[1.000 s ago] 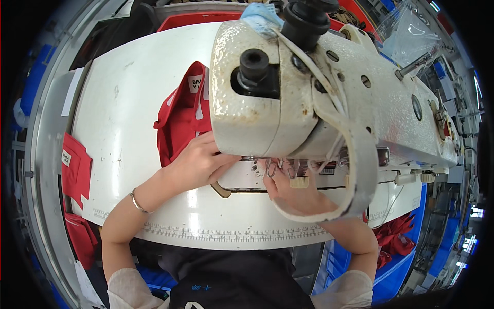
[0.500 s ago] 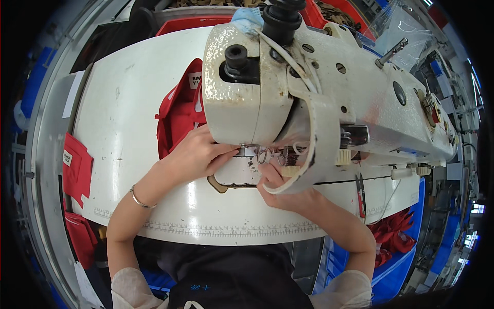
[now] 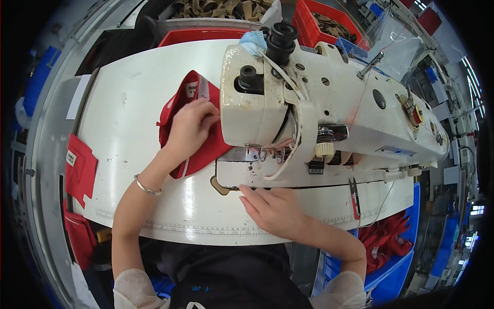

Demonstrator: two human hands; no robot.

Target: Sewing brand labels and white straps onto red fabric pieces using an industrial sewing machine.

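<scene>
A: What carries everything here?

B: A white, rounded sewing surface (image 3: 128, 118), scuffed in places, with a printed ruler strip along its near edge. A big cream-coloured industrial sewing machine (image 3: 329, 113) lies across its right half, and a small pair of black thread snips (image 3: 354, 191) rests near the machine's base.

A: And the cloth?

B: The red fabric piece with a white label (image 3: 185, 129) lies on the surface just left of the machine head, its right part tucked under it. The left hand (image 3: 190, 126) lies on top of it, its grip flattened, fingers bent and pressing the cloth down, not pinching. The right hand (image 3: 272, 208) rests on the surface below the needle area, its grip spread flat, fingers pointing left, holding nothing.

A: What rings the surface?

B: More red cloth pieces (image 3: 80, 170) hang off the left edge. Beyond the far edge stand a red plastic crate (image 3: 319, 26) and a bin of tan webbing straps (image 3: 226, 9). At lower right a blue bin of red fabric (image 3: 386, 242) sits below the edge.

A: Any free room?

B: The surface's left and far-left stretch lies bare; the right is crowded by the machine.
</scene>
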